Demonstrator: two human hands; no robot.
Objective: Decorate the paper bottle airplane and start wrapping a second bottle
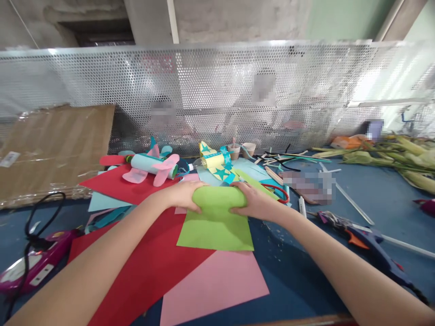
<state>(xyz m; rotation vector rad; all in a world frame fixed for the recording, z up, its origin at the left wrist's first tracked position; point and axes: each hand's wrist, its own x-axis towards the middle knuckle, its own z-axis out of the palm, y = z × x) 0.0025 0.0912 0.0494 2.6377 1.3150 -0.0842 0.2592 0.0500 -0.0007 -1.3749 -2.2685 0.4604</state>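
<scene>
A light green paper sheet (217, 226) lies on the blue table, its far end curled up into a roll. My left hand (181, 195) grips the left end of that roll, fingers wrapped round it. My right hand (254, 203) grips the right end the same way. The sheet rests on a red sheet (149, 267) and a pink sheet (217, 285). Just beyond my hands lie two paper planes built on tubes: a light blue one with pink wings (152, 166) and a yellow one with teal stars (215, 164).
A purple glue gun (34, 262) with black cord lies at the left, a blue glue gun (367, 240) at the right. Cardboard (54, 149) leans back left against a perforated metal screen (217, 90). Sticks, small cups (241, 149) and green leaves (390, 158) crowd the back right.
</scene>
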